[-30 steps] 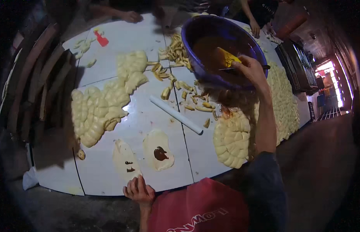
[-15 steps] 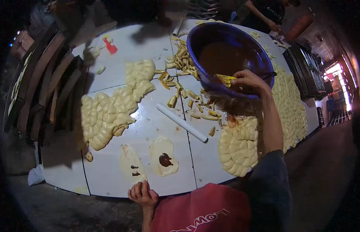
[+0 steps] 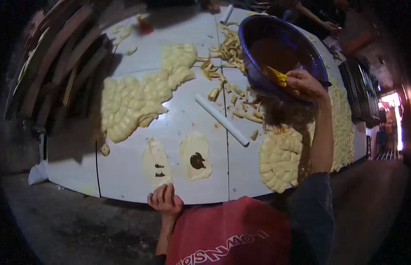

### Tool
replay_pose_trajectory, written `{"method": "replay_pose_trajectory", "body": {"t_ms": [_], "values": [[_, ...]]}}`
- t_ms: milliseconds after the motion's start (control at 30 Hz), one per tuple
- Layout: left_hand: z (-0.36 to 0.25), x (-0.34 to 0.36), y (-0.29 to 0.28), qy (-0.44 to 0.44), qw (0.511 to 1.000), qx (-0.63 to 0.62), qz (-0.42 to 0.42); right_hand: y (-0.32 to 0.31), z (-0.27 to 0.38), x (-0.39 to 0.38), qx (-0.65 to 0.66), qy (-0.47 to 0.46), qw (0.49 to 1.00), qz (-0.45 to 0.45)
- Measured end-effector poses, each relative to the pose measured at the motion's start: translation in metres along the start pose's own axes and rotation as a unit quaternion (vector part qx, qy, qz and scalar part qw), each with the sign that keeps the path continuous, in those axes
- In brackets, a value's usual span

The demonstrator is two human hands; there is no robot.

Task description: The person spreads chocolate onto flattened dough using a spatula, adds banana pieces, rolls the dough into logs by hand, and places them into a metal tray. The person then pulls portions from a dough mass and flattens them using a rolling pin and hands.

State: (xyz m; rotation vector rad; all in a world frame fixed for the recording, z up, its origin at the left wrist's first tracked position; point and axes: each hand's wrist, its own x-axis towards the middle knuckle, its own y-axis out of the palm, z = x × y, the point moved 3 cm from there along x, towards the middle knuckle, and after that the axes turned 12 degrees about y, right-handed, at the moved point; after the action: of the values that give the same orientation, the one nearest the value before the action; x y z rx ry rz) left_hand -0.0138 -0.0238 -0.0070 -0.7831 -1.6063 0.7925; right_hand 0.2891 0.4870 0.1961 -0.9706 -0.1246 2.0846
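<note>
White tabletop [image 3: 126, 174] spans dim workroom. Far right, purple basin [image 3: 250, 59] of brown mixture [image 3: 276, 51]; left, mass of pale dough lumps [image 3: 135, 99]; middle, white rolling pin [image 3: 221, 119]. Near left, two thin dough sheets [image 3: 195, 143]. Left hand [image 3: 165, 199] half-curled, fingertips at left sheet's near end. Right hand [image 3: 308, 85] grips yellow scraper [image 3: 278, 77], just shifted from basin's middle toward near wall: closer to sheets, where brown dabs [image 3: 197, 160] lie unspread.

Red lettered garment [image 3: 241, 221], dark-blue sleeve [image 3: 313, 207]
</note>
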Motion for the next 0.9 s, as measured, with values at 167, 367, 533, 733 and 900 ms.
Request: {"method": "replay_pose_trajectory", "body": {"t_ms": [167,367,533,733,900], "values": [[-0.004,0.015,-0.003,-0.013,1.000,-0.003,-0.008,0.073,0.046,-0.029,-0.018,-0.038,0.998,0.047],[-0.004,0.016,-0.002,-0.047,0.998,-0.028,-0.018,0.242,0.066,-0.028,-0.167,-0.091,0.958,0.213],[-0.005,0.015,-0.009,-0.063,0.997,-0.039,-0.007,0.356,0.048,-0.024,-0.336,-0.257,0.890,0.172],[-0.005,0.018,-0.008,-0.045,0.998,-0.038,-0.030,0.369,0.043,-0.026,-0.392,-0.334,0.857,0.019],[-0.004,0.016,-0.007,-0.047,0.997,-0.052,-0.027,0.371,0.042,-0.042,-0.326,-0.354,0.876,-0.012]]}}
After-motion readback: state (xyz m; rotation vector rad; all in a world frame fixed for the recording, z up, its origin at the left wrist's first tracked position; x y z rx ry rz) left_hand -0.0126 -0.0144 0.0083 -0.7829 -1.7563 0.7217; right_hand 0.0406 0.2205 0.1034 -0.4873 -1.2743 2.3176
